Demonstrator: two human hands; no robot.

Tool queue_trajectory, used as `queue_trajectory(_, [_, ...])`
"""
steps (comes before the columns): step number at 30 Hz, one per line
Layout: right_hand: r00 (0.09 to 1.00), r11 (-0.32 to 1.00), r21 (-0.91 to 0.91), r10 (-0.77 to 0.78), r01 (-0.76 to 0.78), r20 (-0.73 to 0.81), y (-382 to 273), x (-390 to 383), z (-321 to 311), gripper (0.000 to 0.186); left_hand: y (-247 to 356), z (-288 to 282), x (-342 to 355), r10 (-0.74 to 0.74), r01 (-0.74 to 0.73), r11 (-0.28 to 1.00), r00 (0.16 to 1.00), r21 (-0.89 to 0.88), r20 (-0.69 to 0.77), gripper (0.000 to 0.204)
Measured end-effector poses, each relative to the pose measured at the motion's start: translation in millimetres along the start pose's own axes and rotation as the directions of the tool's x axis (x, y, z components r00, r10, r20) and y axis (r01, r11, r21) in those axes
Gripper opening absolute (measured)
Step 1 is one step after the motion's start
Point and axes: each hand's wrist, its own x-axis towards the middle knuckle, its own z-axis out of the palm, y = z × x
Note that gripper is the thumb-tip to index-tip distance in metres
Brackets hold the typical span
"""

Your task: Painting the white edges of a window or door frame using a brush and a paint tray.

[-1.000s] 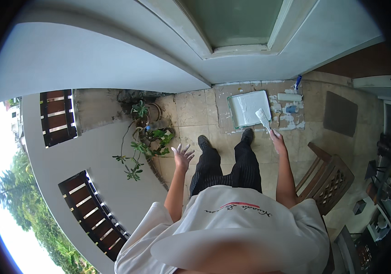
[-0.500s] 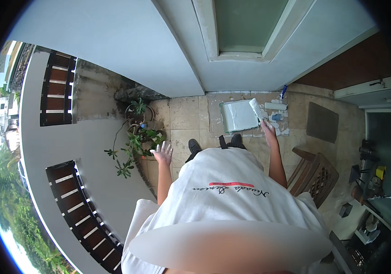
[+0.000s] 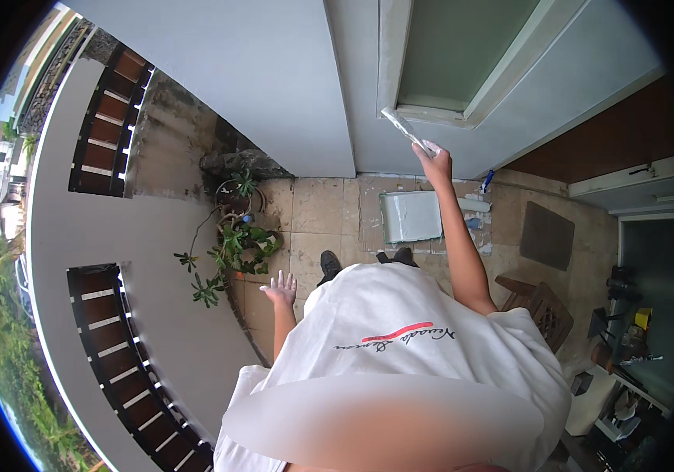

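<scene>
My right hand (image 3: 436, 167) is raised toward the wall, its fingers closed around a white paint-coated paintbrush (image 3: 402, 127). The brush end is at the lower left corner of the white window frame (image 3: 436, 116); whether it touches cannot be told. Out at my left side, my left hand (image 3: 280, 291) is held in the air with fingers spread, holding nothing, whitish paint on its fingertips. On the floor ahead lies a shallow paint tray (image 3: 385, 219) with white paint in it. My right forearm passes in front of its right side.
Paint-spotted cardboard (image 3: 370, 197) lies under the tray. A blue-handled tool (image 3: 486, 181) leans near the wall. Potted plants (image 3: 246, 244) stand at left, by a low wall with slatted openings. To the right are a dark mat (image 3: 548, 235) and a wooden chair (image 3: 551, 316).
My right hand has lifted the paintbrush from beside the tray up to the window frame. My left hand stays out at the side, still spread.
</scene>
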Motion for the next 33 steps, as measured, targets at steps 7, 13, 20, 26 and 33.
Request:
queue_trajectory(7, [0.997,0.983,-0.167,-0.077,0.076,-0.002,-73.9,75.1,23.7,0.036,8.6,-20.3,-2.9,0.029,-0.031,0.99,0.999,-0.137,-0.015,0.07])
queue_trajectory(13, [0.99,0.982,-0.179,-0.042,0.066,0.135,-95.0,101.0,27.0,0.043,-1.8,-42.6,-7.6,0.042,-0.054,0.974,0.997,-0.219,-0.061,0.07])
queue_trajectory(20, [0.987,0.976,-0.2,-0.053,0.083,0.152,-103.0,109.3,29.5,0.038,-10.4,-54.9,-6.9,0.011,-0.027,0.96,0.998,-0.279,-0.06,0.07])
queue_trajectory(26, [0.996,0.954,-0.289,-0.085,0.084,0.009,-96.9,103.0,6.6,0.035,-5.4,-52.4,-8.7,0.025,-0.043,0.956,0.997,-0.289,-0.067,0.07])
queue_trajectory(33, [0.989,0.94,-0.306,-0.135,0.148,0.064,-98.7,90.1,-13.9,0.039,-3.0,-46.3,-10.6,0.024,-0.045,0.961,0.996,-0.273,-0.08,0.069])
